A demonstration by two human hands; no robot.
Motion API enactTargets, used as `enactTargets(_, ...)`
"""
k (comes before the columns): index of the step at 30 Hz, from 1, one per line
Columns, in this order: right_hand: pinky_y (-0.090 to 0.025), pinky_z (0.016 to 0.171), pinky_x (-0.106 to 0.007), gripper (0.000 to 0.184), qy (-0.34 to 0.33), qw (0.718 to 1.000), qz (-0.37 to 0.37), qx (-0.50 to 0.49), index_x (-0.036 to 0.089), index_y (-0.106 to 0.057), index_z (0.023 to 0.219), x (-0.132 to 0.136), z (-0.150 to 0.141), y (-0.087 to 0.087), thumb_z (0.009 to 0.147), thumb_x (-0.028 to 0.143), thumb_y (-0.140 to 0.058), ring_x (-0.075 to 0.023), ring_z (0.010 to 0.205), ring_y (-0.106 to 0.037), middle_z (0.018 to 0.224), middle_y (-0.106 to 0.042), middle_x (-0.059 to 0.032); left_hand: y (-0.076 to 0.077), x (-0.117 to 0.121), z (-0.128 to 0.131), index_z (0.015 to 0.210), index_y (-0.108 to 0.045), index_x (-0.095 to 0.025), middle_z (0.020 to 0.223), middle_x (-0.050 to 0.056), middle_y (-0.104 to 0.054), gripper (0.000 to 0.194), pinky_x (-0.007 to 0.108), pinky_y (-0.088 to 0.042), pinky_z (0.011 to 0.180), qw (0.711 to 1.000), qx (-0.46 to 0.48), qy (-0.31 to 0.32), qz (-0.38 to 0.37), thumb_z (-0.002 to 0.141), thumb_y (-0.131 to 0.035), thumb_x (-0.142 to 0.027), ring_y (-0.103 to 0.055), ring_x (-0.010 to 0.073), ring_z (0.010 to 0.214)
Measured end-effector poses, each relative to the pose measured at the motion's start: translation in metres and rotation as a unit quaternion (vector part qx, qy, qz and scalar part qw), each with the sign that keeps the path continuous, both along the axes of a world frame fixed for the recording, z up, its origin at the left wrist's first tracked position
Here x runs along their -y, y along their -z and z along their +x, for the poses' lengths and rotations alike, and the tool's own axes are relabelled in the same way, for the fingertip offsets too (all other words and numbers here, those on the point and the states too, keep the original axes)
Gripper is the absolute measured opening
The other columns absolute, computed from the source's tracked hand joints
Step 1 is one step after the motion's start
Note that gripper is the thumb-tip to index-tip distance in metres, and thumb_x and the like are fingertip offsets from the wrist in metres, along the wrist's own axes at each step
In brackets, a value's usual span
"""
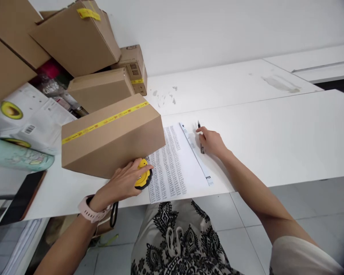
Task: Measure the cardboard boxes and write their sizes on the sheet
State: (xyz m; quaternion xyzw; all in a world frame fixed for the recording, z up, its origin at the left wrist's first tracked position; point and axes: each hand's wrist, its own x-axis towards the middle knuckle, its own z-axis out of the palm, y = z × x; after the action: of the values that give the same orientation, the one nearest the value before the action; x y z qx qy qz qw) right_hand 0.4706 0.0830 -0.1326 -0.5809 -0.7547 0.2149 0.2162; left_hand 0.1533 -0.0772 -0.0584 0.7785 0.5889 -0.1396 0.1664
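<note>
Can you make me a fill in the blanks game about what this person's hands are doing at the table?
1. The left hand holds a tape measure coloured black and ____.
2. The right hand holds a ____ on the white table.
3. The printed sheet lies between the two ____.
4. The tape on the cardboard box beside the left hand is coloured ____.

Missing words: yellow; pen; hands; yellow

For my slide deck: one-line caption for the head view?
Left hand holds a yellow tape measure beside a cardboard box; right hand grips a pen by a printed sheet.
</note>
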Motion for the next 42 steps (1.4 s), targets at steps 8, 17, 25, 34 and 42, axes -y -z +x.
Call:
enactTargets(8,-0.053,0.084,-0.038,0.031,-0.028,0.847,-0.086,-0.524,0.02,-0.065,0.098,0.006,0.005,-0.021,0.074,0.037,-0.076,-0.0194,0.087,-0.068,0.092,-0.073,-0.0057,0.02,0.003,0.014,0.145,-0.044,-0.018,0.154,0.02,-0.038,0.076,0.059,-0.031,0.115,0.975,0.0,0.077,0.21,0.076,-0.074,-0.028,-0.031,0.0399,0.144)
enactTargets(17,-0.051,0.084,-0.037,0.042,-0.083,0.834,-0.169,-0.518,0.023,-0.06,0.11,0.044,-0.054,-0.003,0.09,0.06,-0.055,-0.0178,0.087,-0.065,0.095,-0.07,-0.0056,0.069,-0.014,0.113,0.149,-0.032,0.005,0.157,0.031,-0.025,0.091,0.052,-0.028,0.119,0.971,0.052,0.166,0.163,0.091,-0.049,-0.064,-0.02,0.0416,0.148)
enactTargets(25,-0.042,0.062,-0.029,0.029,-0.039,0.904,-0.13,-0.404,0.02,-0.058,0.085,0.031,-0.058,0.014,0.085,0.048,-0.068,-0.0119,0.066,-0.049,0.072,-0.055,0.0019,0.082,-0.024,0.118,0.147,-0.036,0.006,0.151,0.035,-0.034,0.096,0.054,-0.029,0.117,0.959,0.029,0.178,0.219,0.09,-0.042,-0.071,-0.03,0.0455,0.144)
enactTargets(34,-0.038,0.051,-0.027,0.032,-0.015,0.917,-0.123,-0.378,0.024,-0.044,0.083,0.041,-0.064,0.016,0.09,0.051,-0.059,-0.0123,0.051,-0.048,0.057,-0.052,0.0057,0.087,-0.022,0.12,0.147,-0.037,0.005,0.149,0.032,-0.041,0.098,0.054,-0.029,0.115,0.949,0.014,0.176,0.26,0.089,-0.041,-0.073,-0.036,0.0443,0.141)
enactTargets(42,-0.046,0.061,-0.03,0.029,-0.047,0.921,-0.087,-0.377,0.022,-0.051,0.093,0.041,-0.066,0.019,0.089,0.049,-0.06,-0.014,0.063,-0.054,0.075,-0.058,0.0013,0.091,-0.022,0.122,0.146,-0.038,0.006,0.148,0.034,-0.042,0.098,0.054,-0.027,0.116,0.952,0.035,0.164,0.257,0.087,-0.045,-0.072,-0.037,0.045,0.14)
